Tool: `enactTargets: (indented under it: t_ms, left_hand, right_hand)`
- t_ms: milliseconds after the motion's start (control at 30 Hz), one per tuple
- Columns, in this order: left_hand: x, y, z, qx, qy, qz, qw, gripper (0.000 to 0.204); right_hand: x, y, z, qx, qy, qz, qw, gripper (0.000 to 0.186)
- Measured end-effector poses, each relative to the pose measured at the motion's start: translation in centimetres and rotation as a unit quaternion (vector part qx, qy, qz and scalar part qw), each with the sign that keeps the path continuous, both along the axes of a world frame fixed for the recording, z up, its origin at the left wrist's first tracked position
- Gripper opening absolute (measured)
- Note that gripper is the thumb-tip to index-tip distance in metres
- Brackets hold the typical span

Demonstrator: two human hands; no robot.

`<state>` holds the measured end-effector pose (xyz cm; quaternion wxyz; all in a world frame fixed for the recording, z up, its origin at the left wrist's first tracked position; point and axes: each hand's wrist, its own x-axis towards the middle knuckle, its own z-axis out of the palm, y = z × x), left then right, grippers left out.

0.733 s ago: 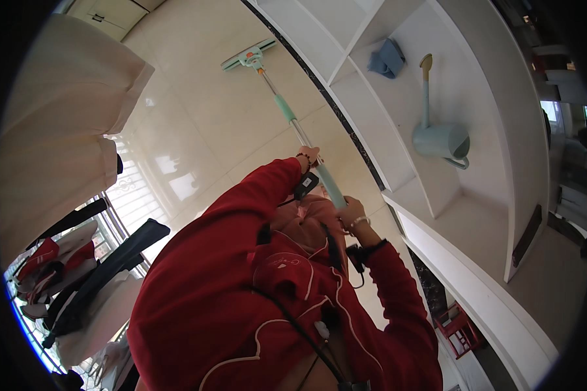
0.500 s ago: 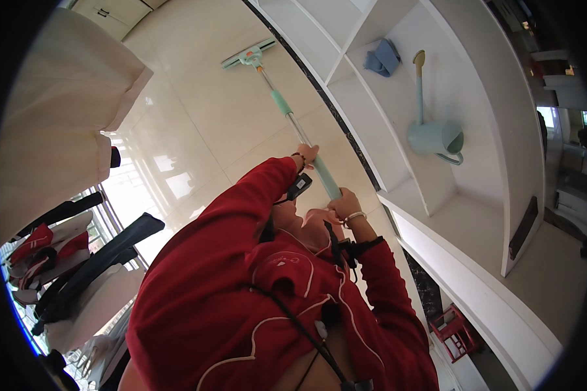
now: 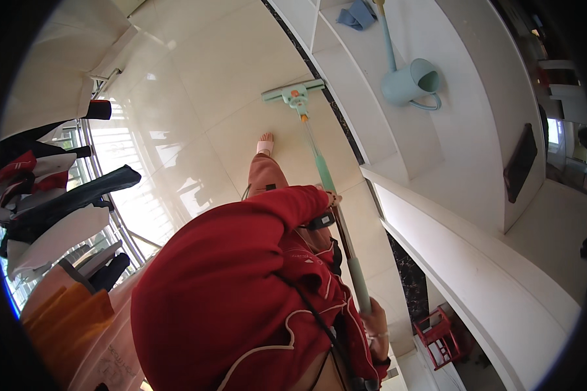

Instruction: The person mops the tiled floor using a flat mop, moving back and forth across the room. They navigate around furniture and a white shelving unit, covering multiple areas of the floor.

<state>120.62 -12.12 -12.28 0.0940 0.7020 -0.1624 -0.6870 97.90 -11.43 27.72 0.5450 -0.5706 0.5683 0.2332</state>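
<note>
A light-green flat mop (image 3: 323,171) slants across the view, its wide head (image 3: 295,96) on the tiled floor, one end close to the dark skirting under the white shelves. My left hand (image 3: 333,198) is closed round the middle of its pole, partly hidden by the red sleeve. Farther down, my right hand (image 3: 374,322) grips the green end of the handle, near my right side. My foot (image 3: 265,143) in a pale slipper stands on the tiles left of the mop head.
White shelving (image 3: 450,225) runs along the right, holding a pale-blue watering can (image 3: 401,88) and a blue cloth (image 3: 357,15). A small red stool-like frame (image 3: 439,339) stands low at the right. Clothes (image 3: 65,202) hang on a metal rack at the left.
The mop has come back toward me, its head now nearer the shelves. My hands have moved farther apart on the pole, the right one drawn back. My foot has come into view.
</note>
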Motion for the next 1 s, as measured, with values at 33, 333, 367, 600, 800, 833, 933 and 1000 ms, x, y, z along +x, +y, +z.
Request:
enactTargets:
  t_ms: [33,333,367,600,800,833,933,1000]
  left_hand:
    - [-3.5,0.1,-1.2,0.019,0.052,0.032,0.998,0.037]
    - [-23.7,-0.4,-0.6,0.06,0.204,0.134,0.968,0.022]
    - [-23.6,-0.2,-0.7,0.038,0.179,0.069,0.981,0.025]
    - [-13.4,3.7,-8.0,0.02,-0.149,0.043,0.988,0.036]
    - [9.0,6.0,-4.1,0.034,0.045,0.618,0.784,0.018]
    - [13.0,6.7,-2.8,0.018,-0.044,0.581,0.813,0.02]
    - [23.4,9.7,-0.8,-0.017,-0.115,0.613,0.782,0.025]
    - [26.3,11.4,-0.8,-0.029,-0.199,0.524,0.828,0.027]
  right_hand:
    - [-2.9,0.0,1.9,0.0,0.013,-0.003,1.0,0.042]
    - [-16.5,-0.3,9.5,0.021,0.166,-0.172,0.971,0.044]
    - [-16.8,-0.3,9.3,0.024,0.181,-0.197,0.963,0.045]
    - [-10.9,1.7,0.1,-0.037,0.072,0.021,0.996,0.029]
    - [7.0,2.4,-11.4,-0.005,-0.045,0.067,0.997,0.041]
    - [10.7,2.7,-13.2,-0.023,-0.065,0.104,0.992,0.037]
    - [21.2,4.4,-17.6,-0.17,-0.27,0.241,0.916,0.035]
    - [27.8,4.8,-19.8,-0.084,-0.197,0.256,0.943,0.04]
